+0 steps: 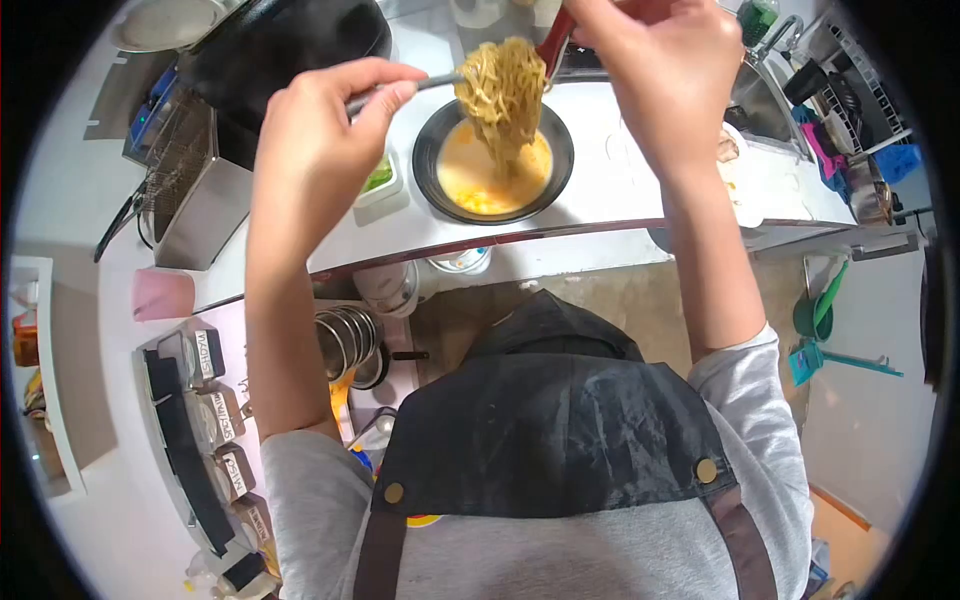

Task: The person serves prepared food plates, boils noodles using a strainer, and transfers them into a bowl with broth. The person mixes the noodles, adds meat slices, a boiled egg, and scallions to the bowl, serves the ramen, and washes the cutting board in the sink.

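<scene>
My left hand (325,135) is closed around the grey handle of a slim metal utensil (440,81), whose far end goes into a clump of noodles (505,90). On the other side of the clump, my right hand (665,65) grips a dark red utensil (556,42); its working end is hidden by the noodles. The noodles hang in the air between both utensils, their lower strands reaching down to the creamy orange-tinged broth (480,180). That broth lies in a black bowl (426,185) on the white counter, below and between my hands.
Left of the bowl stands a container of chopped greens (378,190). A large black wok (280,60) and a steel box-shaped unit (190,200) are farther left. The sink (765,105) and a plate (745,205) are at right. The counter edge (600,232) runs before me.
</scene>
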The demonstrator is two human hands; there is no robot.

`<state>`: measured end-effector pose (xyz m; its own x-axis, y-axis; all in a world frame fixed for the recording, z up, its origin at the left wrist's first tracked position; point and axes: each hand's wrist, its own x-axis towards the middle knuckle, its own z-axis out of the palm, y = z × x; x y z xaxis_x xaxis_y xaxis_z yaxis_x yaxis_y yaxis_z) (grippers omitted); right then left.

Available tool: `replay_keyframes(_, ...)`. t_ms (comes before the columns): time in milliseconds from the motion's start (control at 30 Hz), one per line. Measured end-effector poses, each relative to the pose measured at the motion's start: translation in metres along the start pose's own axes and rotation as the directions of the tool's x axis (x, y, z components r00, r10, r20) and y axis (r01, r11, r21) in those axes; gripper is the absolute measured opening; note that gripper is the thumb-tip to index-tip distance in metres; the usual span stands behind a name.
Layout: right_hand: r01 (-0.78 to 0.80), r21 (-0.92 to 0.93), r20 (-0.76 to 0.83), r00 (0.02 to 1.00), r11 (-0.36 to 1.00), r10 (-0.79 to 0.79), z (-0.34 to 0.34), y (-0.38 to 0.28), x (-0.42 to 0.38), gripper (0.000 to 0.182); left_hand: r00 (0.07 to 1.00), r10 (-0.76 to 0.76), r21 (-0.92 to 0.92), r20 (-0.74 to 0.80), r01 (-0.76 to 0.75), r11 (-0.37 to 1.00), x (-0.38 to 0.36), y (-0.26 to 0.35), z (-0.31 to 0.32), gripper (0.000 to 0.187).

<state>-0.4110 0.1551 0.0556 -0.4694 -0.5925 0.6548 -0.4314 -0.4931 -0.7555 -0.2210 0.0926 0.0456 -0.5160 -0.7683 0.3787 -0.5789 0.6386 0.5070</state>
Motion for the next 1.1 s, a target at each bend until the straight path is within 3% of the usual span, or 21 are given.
replay_keyframes(100, 0.039, -0.268, 0.02, 0.999, 0.963, -0.035, 0.001, 0.04, -0.026, 0.017, 0.995, -0.027, -0.026, 0.093, 0.03, 0.999, -0.012, -0.015, 0.019, 0.016)
replay_keyframes(167, 0.018, -0.256, 0.01, 1.0, 0.966, -0.016, 0.006, 0.059, -0.042, 0.017, 0.989, -0.068, -0.038, 0.13, 0.074, 0.997, -0.019, -0.025, 0.032, 0.016)
replay_keyframes(267, -0.111, -0.203, -0.008, 0.994, 0.973, 0.112, 0.013, 0.08, -0.065, 0.018, 0.964, -0.15, 0.094, 0.218, 0.132, 0.987, -0.023, -0.033, 0.047, 0.017)
replay_keyframes(367, -0.109, -0.221, 0.004, 0.994, 0.969, 0.112, 0.02, 0.106, -0.084, 0.015, 0.962, -0.106, 0.186, 0.251, 0.06, 0.981, -0.021, -0.051, 0.068, 0.017)
replay_keyframes(500, 0.104, -0.301, -0.008, 0.994, 0.948, -0.112, 0.025, 0.131, -0.09, 0.015, 0.928, -0.201, 0.323, 0.315, 0.095, 0.942, 0.001, -0.055, 0.088, 0.021)
replay_keyframes(700, 0.206, -0.348, -0.017, 0.974, 0.914, -0.226, 0.021, 0.146, -0.085, 0.015, 0.888, -0.215, 0.504, 0.407, -0.021, 0.864, 0.057, -0.034, 0.106, 0.026)
replay_keyframes(800, 0.211, -0.349, -0.027, 0.972, 0.913, -0.235, 0.018, 0.146, -0.081, 0.015, 0.8, -0.306, 0.576, 0.516, -0.059, 0.815, 0.086, -0.022, 0.117, 0.026)
replay_keyframes(900, 0.217, -0.339, -0.041, 0.969, 0.915, -0.245, 0.013, 0.146, -0.081, 0.015, 0.744, -0.34, 0.689, 0.575, -0.217, 0.691, 0.116, -0.018, 0.134, 0.026)
replay_keyframes(1000, 0.209, -0.352, -0.043, 0.97, 0.912, -0.239, 0.008, 0.144, -0.084, 0.014, 0.711, -0.347, 0.674, 0.611, -0.238, 0.699, 0.128, 0.002, 0.111, 0.025)
replay_keyframes(1067, 0.203, -0.366, -0.032, 0.973, 0.908, -0.23, 0.006, 0.14, -0.085, 0.014, 0.655, -0.443, 0.683, 0.612, -0.156, 0.713, 0.143, 0.0, 0.104, 0.022)
replay_keyframes(1100, 0.198, -0.368, -0.026, 0.975, 0.908, -0.223, 0.005, 0.141, -0.086, 0.014, 0.69, -0.327, 0.632, 0.646, -0.244, 0.736, 0.136, -0.018, 0.093, 0.021)
